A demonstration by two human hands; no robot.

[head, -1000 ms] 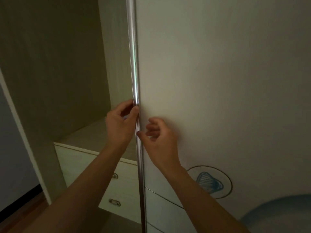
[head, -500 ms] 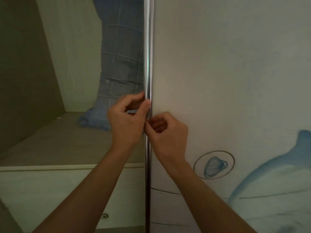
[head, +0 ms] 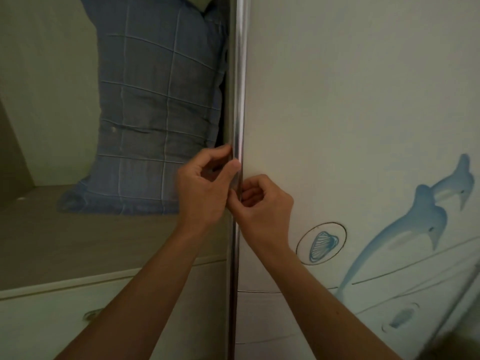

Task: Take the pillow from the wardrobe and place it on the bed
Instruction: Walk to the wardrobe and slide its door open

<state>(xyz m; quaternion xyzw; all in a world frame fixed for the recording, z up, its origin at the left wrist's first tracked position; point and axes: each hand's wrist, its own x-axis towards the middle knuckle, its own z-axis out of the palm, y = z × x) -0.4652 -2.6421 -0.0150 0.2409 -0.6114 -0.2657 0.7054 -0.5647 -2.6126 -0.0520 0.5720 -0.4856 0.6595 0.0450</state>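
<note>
Left hand (head: pixel 205 187) and right hand (head: pixel 263 205), both curled round door edge (head: pixel 237 100)

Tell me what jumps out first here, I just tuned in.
A blue checked pillow stands on end on the wardrobe shelf, upper left. At centre, the left hand and right hand grip the chrome door edge. Blue dolphins are painted on the door at right.

The left hand (head: pixel 205 188) grips the chrome edge strip (head: pixel 237 87) of the sliding wardrobe door (head: pixel 350 100), and the right hand (head: pixel 262 203) pinches the strip just below it. A blue checked pillow (head: pixel 155 113) stands upright on the shelf (head: pixel 78 242) inside, its right side hidden behind the strip.
</note>
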